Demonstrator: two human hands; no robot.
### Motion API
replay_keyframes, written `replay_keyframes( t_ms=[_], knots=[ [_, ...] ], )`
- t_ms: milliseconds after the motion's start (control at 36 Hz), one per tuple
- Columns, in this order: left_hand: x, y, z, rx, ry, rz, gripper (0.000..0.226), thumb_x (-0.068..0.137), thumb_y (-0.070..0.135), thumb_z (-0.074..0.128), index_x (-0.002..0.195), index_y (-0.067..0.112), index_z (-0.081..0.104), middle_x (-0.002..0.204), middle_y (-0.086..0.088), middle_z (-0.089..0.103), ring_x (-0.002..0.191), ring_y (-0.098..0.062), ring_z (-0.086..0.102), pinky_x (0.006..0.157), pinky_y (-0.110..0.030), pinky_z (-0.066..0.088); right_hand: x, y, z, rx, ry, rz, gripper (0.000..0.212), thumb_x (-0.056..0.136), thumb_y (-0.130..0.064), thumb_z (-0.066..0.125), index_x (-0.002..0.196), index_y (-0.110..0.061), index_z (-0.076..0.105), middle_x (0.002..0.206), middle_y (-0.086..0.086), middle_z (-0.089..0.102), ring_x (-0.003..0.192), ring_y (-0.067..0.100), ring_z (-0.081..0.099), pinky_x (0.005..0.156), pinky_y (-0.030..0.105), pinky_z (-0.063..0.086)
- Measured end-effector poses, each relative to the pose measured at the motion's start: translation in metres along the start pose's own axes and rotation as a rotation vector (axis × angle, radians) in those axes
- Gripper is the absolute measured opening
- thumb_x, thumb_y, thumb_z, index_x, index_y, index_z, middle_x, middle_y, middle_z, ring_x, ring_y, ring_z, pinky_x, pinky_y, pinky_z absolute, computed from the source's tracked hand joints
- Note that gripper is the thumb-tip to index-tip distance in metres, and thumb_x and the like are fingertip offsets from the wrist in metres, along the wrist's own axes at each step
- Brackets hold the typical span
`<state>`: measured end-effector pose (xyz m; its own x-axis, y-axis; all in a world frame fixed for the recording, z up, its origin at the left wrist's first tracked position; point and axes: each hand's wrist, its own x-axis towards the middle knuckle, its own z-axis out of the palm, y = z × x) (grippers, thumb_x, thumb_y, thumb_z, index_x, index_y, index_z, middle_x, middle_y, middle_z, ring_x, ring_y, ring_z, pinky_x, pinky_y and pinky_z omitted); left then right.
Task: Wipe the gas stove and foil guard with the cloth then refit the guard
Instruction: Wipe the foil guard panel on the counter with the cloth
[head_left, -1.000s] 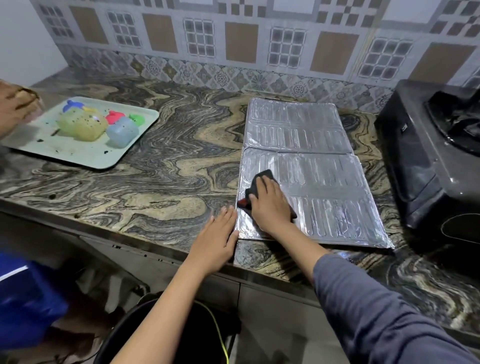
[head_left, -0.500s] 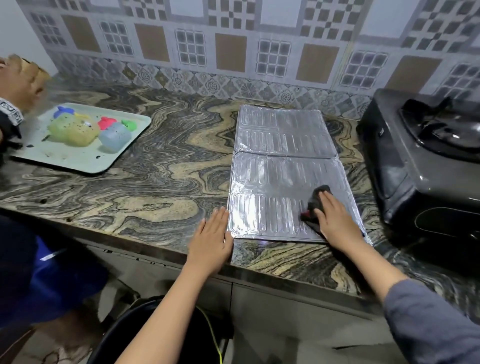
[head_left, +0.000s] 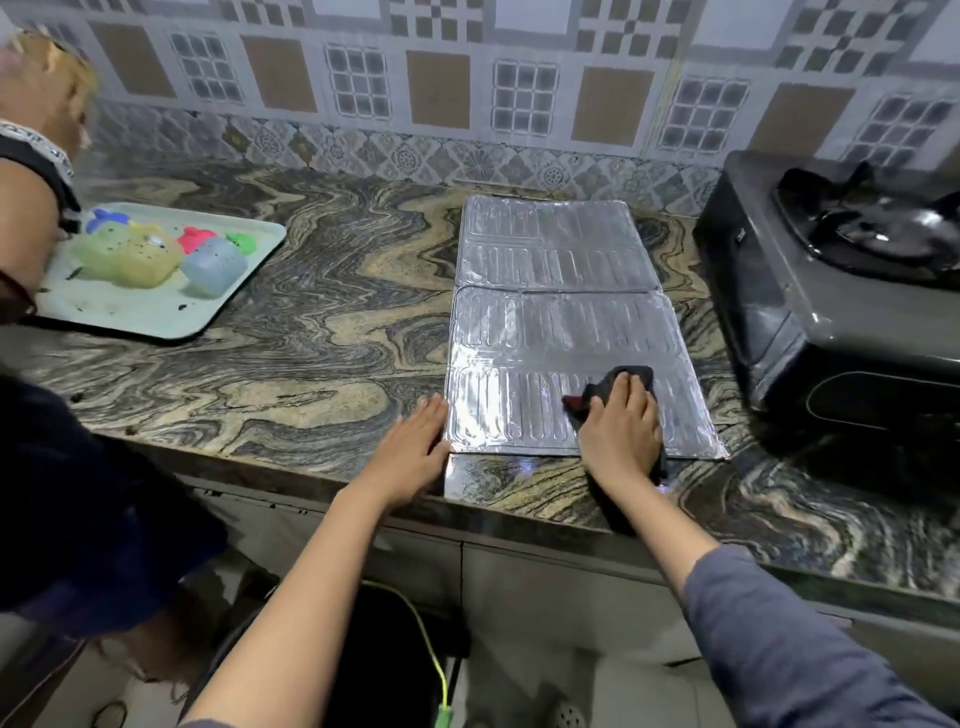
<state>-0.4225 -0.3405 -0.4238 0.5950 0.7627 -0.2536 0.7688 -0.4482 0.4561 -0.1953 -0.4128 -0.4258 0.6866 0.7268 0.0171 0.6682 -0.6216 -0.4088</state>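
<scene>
The silver foil guard (head_left: 550, 322) lies flat and unfolded on the marbled counter (head_left: 291, 358), reaching from the wall to near the front edge. My right hand (head_left: 621, 434) presses a dark cloth (head_left: 618, 387) with a red corner onto the guard's near panel. My left hand (head_left: 413, 452) rests flat on the counter, fingers against the guard's near left edge. The black gas stove (head_left: 831, 306) stands to the right of the guard, its burner grate at the top right.
A pale green tray (head_left: 156, 317) with coloured plastic toys sits at the left of the counter. Another person (head_left: 36, 171) leans over it at the left edge. A patterned tile wall runs along the back. A dark bin with a yellow cord stands below the counter.
My right hand slid the cloth from the guard's near left corner to its right side, then back toward the middle of the near panel. My left hand stayed at the guard's edge.
</scene>
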Motion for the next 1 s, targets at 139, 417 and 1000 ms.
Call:
replay_keyframes(
  t_ms=[139,417,1000],
  knots=[
    [0.000,-0.001,0.000,-0.026,0.004,0.014,0.059,0.100,0.026,0.033,0.149,0.017,0.003,0.158,0.003,-0.004,0.146,-0.011,-0.005,0.119,-0.033,-0.002,-0.022,-0.035,0.017,0.011,-0.065,-0.105,0.055,0.098,-0.033,0.029,0.147,-0.013,0.014,0.157,0.003,0.011,0.143,0.027,0.010,0.114,0.043,0.016],
    [-0.011,-0.006,0.016,-0.061,0.237,0.011,0.053,0.098,0.035,0.037,0.147,0.020,0.023,0.157,0.004,0.012,0.145,-0.008,0.007,0.119,-0.031,0.005,-0.035,-0.066,0.032,0.034,-0.191,-0.383,0.053,0.097,-0.030,0.032,0.147,-0.016,0.019,0.156,0.000,0.015,0.143,0.020,0.011,0.115,0.038,0.013],
    [-0.014,0.002,0.024,0.006,0.293,-0.082,0.048,0.098,0.033,0.030,0.146,0.028,0.024,0.156,0.012,0.011,0.145,-0.005,0.006,0.120,-0.034,0.005,-0.014,0.002,0.002,0.038,-0.414,-0.880,0.054,0.090,-0.043,0.027,0.140,-0.025,0.036,0.147,-0.008,0.036,0.136,0.012,0.031,0.112,0.031,0.028]
  ],
)
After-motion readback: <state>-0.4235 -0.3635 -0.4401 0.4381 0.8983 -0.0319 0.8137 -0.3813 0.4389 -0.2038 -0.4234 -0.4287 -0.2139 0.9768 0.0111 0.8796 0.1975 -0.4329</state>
